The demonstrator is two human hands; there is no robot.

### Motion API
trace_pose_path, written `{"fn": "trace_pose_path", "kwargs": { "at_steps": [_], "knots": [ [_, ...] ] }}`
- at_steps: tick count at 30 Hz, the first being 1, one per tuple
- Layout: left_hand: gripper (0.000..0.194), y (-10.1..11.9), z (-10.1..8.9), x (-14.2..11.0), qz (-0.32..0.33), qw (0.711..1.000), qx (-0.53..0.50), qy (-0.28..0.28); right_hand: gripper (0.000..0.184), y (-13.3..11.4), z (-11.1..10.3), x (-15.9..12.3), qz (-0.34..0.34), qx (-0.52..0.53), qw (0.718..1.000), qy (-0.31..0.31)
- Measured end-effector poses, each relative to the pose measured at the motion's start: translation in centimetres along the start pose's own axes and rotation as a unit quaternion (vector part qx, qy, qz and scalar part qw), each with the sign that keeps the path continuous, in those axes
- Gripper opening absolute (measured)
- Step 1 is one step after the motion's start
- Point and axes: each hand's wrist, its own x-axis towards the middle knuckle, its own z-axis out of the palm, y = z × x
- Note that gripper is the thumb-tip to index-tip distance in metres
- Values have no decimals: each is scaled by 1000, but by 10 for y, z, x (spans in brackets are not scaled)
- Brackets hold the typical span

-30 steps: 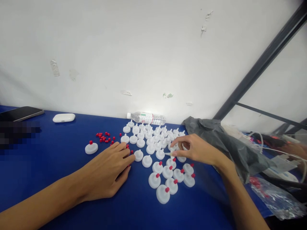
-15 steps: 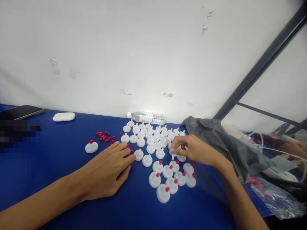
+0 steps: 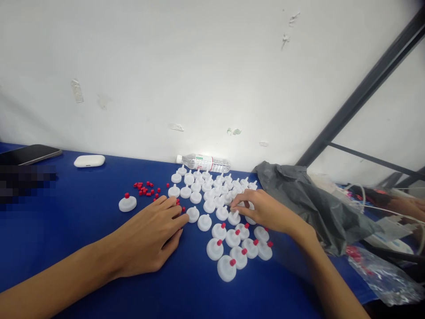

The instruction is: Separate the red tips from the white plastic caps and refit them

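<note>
With thumb and fingers, my right hand [image 3: 260, 208] pinches the spout of a white spouted lid [image 3: 234, 218], which stands upright at the near side of a crowd of similar white lids [image 3: 209, 195]. My left hand [image 3: 156, 232] rests on the table, palm down and fingers stretched out, over part of a scatter of small red caps [image 3: 144, 191]; its fingertips hide some of them. Close in front of my right hand lie several white lids with red caps [image 3: 232, 238] on their spouts. One more red-capped lid [image 3: 127, 204] sits left of my left hand.
A clear plastic bottle [image 3: 204, 162] lies against the wall behind the lids. A white earbud case [image 3: 89, 161] and a phone [image 3: 31, 154] are at the left. To the right are a grey plastic bag [image 3: 299, 195], a clear bag with red pieces [image 3: 385, 274] and a dark metal frame [image 3: 361, 88].
My right hand has moved slightly left, turning the held lid from spout down to spout up and bringing it down among the others. My left hand has stayed in place.
</note>
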Motion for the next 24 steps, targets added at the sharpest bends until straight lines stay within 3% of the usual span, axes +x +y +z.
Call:
{"fn": "trace_pose_path", "kwargs": {
  "at_steps": [8,10,14,16,24],
  "knots": [
    [17,2,2,0,-21,1000,12,12,28,-2,-14,-6,17,57,997,57],
    [18,3,2,1,-34,999,16,14,29,-1,-21,-11,38,112,993,27],
    [19,2,1,2,-46,999,20,13,33,1,-27,-15,60,194,972,-118],
    [20,2,0,2,-53,998,24,22,35,2,-27,-14,58,204,965,-154],
    [19,2,0,3,-55,998,32,18,24,4,-25,-14,54,169,975,-131]
  ]
}}
